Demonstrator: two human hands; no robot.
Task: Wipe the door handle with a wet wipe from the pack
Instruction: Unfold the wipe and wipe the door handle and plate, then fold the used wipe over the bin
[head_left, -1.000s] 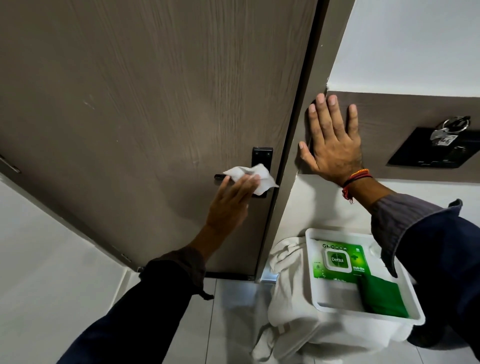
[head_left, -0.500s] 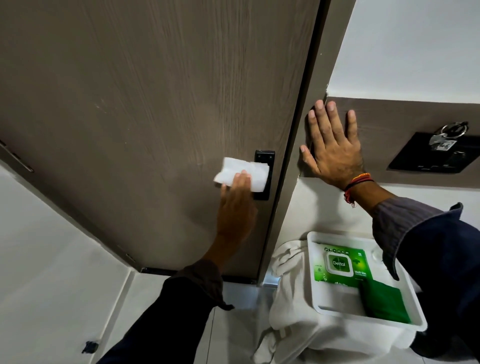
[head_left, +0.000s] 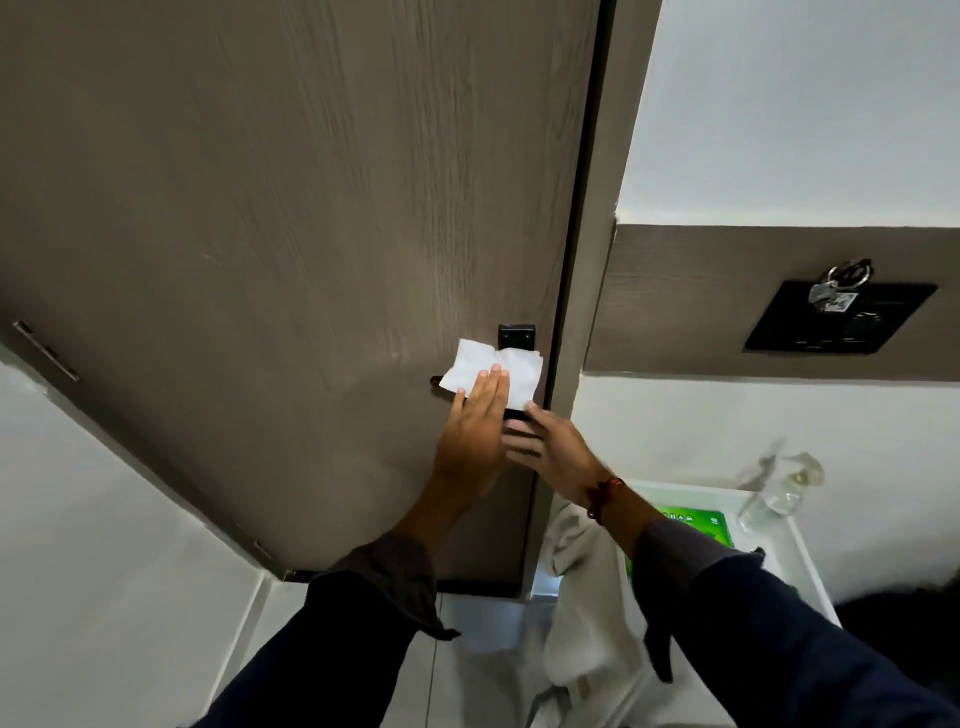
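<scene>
A white wet wipe (head_left: 488, 364) lies spread over the black door handle (head_left: 516, 335) on the brown door (head_left: 260, 208). Only the handle's top plate and the lever's left tip show. My left hand (head_left: 472, 436) presses flat on the wipe, fingers together. My right hand (head_left: 558, 452) is just right of it, its thumb touching the wipe's lower right corner and its fingers partly hidden behind my left hand. The green wet wipe pack (head_left: 696, 525) lies in a white tray (head_left: 800, 561) at the lower right, partly covered by my right sleeve.
A white towel (head_left: 582, 597) hangs over the tray's left side. A clear bottle (head_left: 779, 488) stands at the tray's far edge. On the wall to the right, a black panel (head_left: 841, 332) holds a key ring (head_left: 841, 283). The door frame runs right of the handle.
My right hand has left the wall and come down to the handle beside my left hand. The wipe now lies flatter over the handle. The view has tilted up slightly.
</scene>
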